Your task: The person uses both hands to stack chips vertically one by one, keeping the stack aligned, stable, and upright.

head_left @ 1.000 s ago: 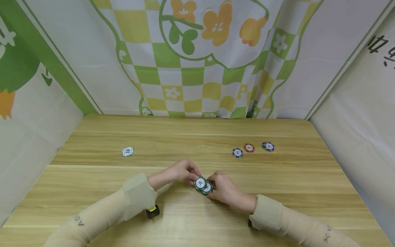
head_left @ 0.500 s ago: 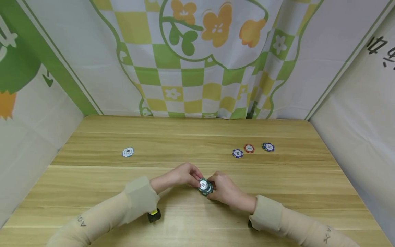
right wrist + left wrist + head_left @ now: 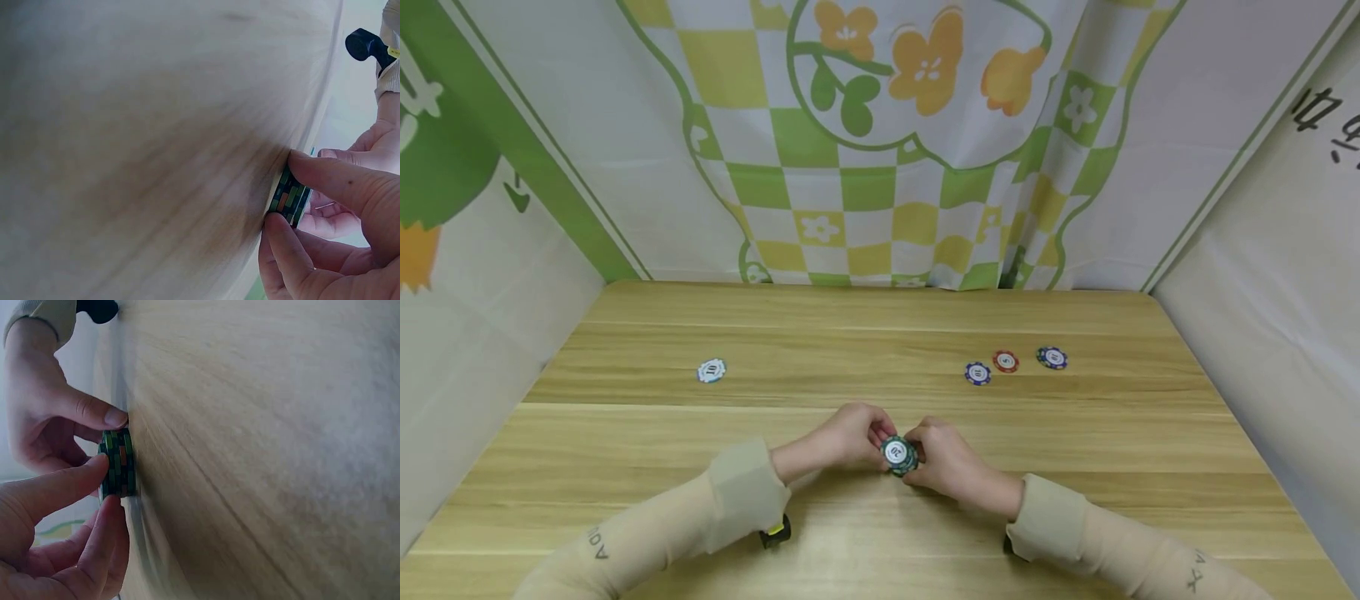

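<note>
A short stack of green poker chips [image 3: 898,452] stands on the table between both hands, its top chip marked 20. My right hand [image 3: 951,463] grips the stack by its sides, thumb and fingers on the edges. From the other side, my left hand [image 3: 852,435] pinches the upper green chip at its rim. In the left wrist view the stacked chips [image 3: 119,464] show layered edges, with the left thumb and index finger touching them. The right wrist view shows right fingertips [image 3: 284,231] against the stack's edge. The lower chips' faces are covered.
On the wooden table [image 3: 820,350], a white-and-blue chip [image 3: 711,371] lies at the left. At the right lie a blue chip [image 3: 977,373], a red chip [image 3: 1006,361] and another blue chip [image 3: 1052,358]. A patterned curtain [image 3: 880,183] hangs behind the table.
My left hand has moved slightly right and down, bringing its green chip from overlapping the right hand's chips to nearly aligned on top of them. My right hand has stayed put.
</note>
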Tool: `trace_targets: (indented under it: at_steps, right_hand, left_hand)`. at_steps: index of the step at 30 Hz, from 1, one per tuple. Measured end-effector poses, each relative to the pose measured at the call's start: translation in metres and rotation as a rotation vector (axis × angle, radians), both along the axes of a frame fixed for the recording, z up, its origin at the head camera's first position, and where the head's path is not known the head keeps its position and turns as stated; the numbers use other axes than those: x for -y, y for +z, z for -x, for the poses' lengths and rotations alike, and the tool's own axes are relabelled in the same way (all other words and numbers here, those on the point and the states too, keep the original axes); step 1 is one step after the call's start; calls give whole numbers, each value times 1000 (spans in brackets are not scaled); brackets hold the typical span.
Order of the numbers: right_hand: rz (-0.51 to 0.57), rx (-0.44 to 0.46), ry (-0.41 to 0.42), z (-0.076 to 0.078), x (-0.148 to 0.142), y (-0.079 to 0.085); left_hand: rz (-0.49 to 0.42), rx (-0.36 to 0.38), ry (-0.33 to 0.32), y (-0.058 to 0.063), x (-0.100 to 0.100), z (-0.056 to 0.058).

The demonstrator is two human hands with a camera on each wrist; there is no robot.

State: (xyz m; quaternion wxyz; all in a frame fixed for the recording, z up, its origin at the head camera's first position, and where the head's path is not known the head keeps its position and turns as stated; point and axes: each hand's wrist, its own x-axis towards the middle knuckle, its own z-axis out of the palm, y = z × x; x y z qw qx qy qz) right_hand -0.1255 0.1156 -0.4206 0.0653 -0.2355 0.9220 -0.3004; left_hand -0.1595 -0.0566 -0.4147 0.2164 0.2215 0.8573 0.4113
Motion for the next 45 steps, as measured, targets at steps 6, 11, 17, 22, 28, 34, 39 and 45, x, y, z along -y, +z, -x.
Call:
trace_targets:
  at_steps: [6, 11, 17, 22, 28, 34, 39, 45]
  right_hand:
    - [8, -11, 5, 0, 0, 0]
    - [-3, -15, 4, 0, 0, 0]
    - [-12, -23, 8, 0, 0, 1]
    - [-13, -19, 5, 1, 0, 1]
    - [-10, -18, 13, 0, 1, 1]
    - [-9, -11, 13, 1, 0, 1]
    - [-19, -20, 15, 1, 0, 1]
    - [-35, -26, 18, 1, 0, 0]
  left_hand:
    - [31, -83, -47, 2, -4, -6]
    - [54, -120, -59, 1, -5, -8]
    - [73, -149, -64, 0, -6, -8]
    - [84, -186, -74, 1, -6, -9]
    - [96, -211, -77, 1, -6, -10]
    - [111, -234, -84, 2, -6, -11]
    - [114, -228, -88, 2, -6, -11]
    - [157, -233, -119, 2, 1, -10]
